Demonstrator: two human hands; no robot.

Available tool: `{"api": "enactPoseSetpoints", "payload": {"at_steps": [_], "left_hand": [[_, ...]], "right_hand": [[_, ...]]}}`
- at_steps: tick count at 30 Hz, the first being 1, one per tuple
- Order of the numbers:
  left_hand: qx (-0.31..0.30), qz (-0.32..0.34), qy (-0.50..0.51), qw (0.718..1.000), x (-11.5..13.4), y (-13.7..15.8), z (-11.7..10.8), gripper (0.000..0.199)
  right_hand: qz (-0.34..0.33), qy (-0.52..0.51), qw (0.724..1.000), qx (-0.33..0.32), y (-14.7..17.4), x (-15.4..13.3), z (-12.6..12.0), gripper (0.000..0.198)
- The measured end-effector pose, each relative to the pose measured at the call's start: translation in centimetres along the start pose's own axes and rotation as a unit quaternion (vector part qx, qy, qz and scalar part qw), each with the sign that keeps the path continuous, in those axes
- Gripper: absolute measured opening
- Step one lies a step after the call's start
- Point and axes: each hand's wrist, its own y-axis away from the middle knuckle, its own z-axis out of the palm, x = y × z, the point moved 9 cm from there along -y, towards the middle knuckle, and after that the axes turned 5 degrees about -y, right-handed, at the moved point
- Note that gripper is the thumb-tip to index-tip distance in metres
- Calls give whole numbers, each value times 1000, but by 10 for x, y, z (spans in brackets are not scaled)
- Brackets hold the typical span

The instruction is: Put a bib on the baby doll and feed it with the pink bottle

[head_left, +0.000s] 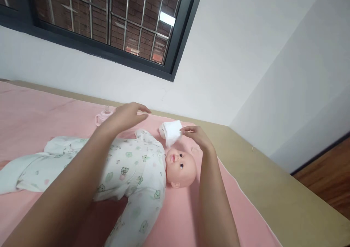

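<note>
A baby doll (136, 163) in white pajamas with green bear prints lies on its back, its bald head (182, 168) toward the right. Just beyond the head, my right hand (198, 136) pinches the edge of a white tissue (172, 131). The tissue hangs partly over a small white item (162, 131) whose kind I cannot make out. Above the doll's shoulder, my left hand (132, 116) is raised with thumb and fingers apart and nothing between them. Behind my left wrist stands a pink baby bottle (104, 116) with handles, partly hidden.
A pink mat (175, 218) lies under the doll on a wood-coloured surface (262, 177). By my right wrist is a small clear object (195, 151), hard to make out. White walls (218, 57) and a barred window (109, 21) close off the back.
</note>
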Motion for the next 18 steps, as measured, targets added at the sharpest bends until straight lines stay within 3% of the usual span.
{"api": "enactPoseSetpoints", "payload": {"at_steps": [4,8,13,18], "left_hand": [[70,-89,72,991,-53,1,-34,36],[127,-177,87,972,-90,10,-55,32],[144,-202,99,964,-96,15,-60,31],[141,-189,117,965,-91,14,-60,34]], "right_hand": [[28,-45,994,93,-5,33,-31,25],[31,-100,985,134,-11,52,-39,32],[18,-169,974,150,-24,54,-26,41],[-9,-159,982,99,-55,29,-6,47]]}}
